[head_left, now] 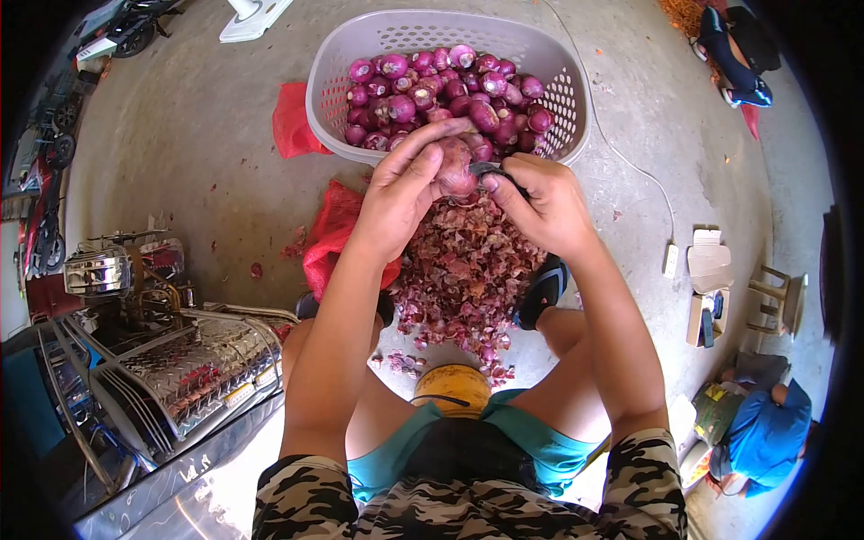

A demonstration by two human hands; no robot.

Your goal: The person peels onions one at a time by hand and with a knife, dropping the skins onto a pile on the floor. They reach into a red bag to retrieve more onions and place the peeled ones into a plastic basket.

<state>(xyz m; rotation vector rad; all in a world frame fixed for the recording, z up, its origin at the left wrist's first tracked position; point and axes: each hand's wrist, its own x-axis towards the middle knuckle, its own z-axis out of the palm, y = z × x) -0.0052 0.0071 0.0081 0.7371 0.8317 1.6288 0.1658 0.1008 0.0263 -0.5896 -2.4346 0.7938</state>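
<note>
My left hand is closed around a red onion that still wears some of its dull, papery skin. In my right hand is a small knife, its dark blade against the onion's right side; fingers cover most of the handle. Just beyond both hands stands a grey plastic basket with many shiny, peeled purple onions inside. Below the hands, a heap of dry onion skins lies on the floor between my feet.
A red mesh sack lies left of the skins. A yellow container sits between my legs. On the left stands a shiny metal vehicle. A white cable crosses the floor to a power strip. Another person in blue is at lower right.
</note>
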